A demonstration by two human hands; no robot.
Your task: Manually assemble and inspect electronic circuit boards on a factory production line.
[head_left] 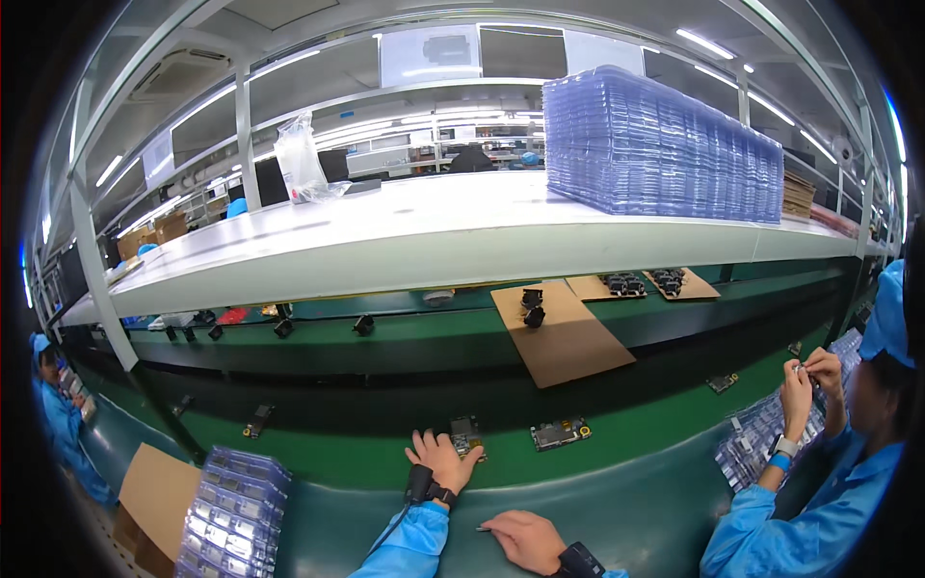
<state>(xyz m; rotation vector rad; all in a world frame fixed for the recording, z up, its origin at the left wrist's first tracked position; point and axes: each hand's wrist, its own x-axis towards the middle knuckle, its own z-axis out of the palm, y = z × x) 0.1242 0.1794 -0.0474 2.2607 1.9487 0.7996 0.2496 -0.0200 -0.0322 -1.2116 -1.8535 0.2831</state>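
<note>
My left hand [441, 464] is spread over the green belt at the near end of a circuit board [465, 430], fingers apart. Its thumb lies against the board's lower end, and the palm hides what is under it. Closer to me, over the teal bench edge, my right hand [528, 541] is closed, index finger and thumb together. A small pale metallic tip [482, 528] pokes out from those fingers; its kind is too small to tell. Just right of my left hand lies another circuit board [560, 433] with a yellow round part.
Clear plastic trays [234, 511] stand stacked at lower left beside a cardboard box [159, 491]. A shelf [434, 252] crosses above the belt, bearing a tall tray stack [665, 144]. Cardboard sheets [568, 337] hold black parts. A co-worker [819, 482] sits close at right, another [67, 414] far left.
</note>
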